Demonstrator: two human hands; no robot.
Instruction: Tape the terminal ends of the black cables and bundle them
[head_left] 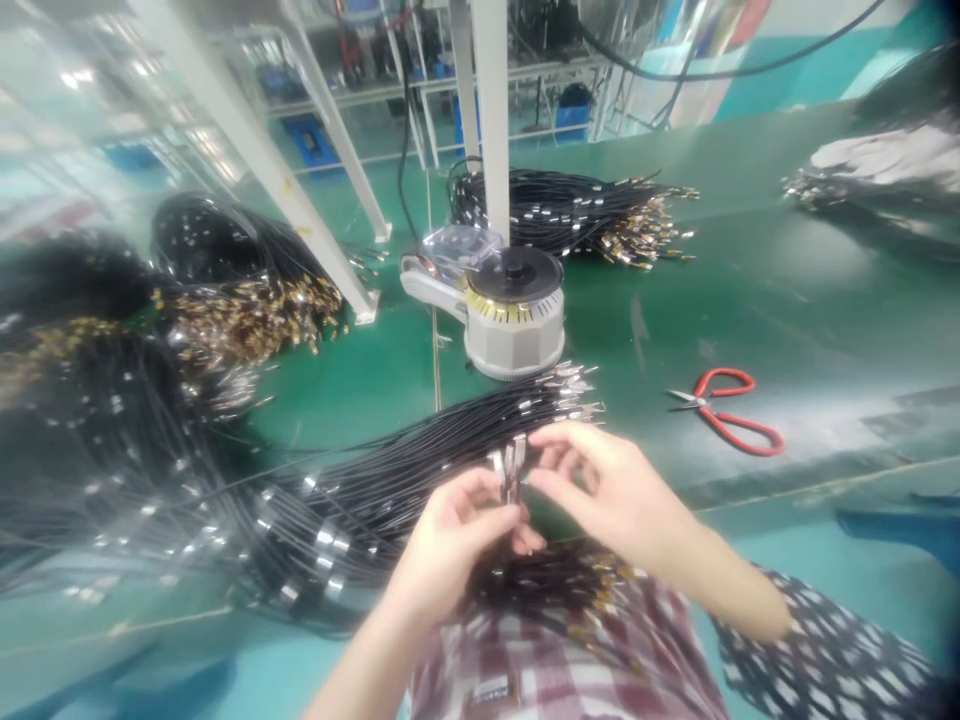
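My left hand (469,525) pinches several black cables by their ends, with silver connectors (514,460) standing up between thumb and fingers. Close on the right side of these connectors is my right hand (589,475); its thumb and index finger are apart, and the other fingers curl inward. Whether a fingertip touches a connector is hard to tell. Behind both hands lies a long bundle of black cables (420,440) with silver ends. Another bunch with brass-coloured ends (600,585) rests on my lap, over a checked cloth (540,665).
A white round tape dispenser (514,335) stands on the green table (630,375) beyond the bundle. Red-handled scissors (724,410) lie at the right. More cable bundles (555,205) lie behind the dispenser and in piles (247,310) at the left. White posts (491,120) rise from the table.
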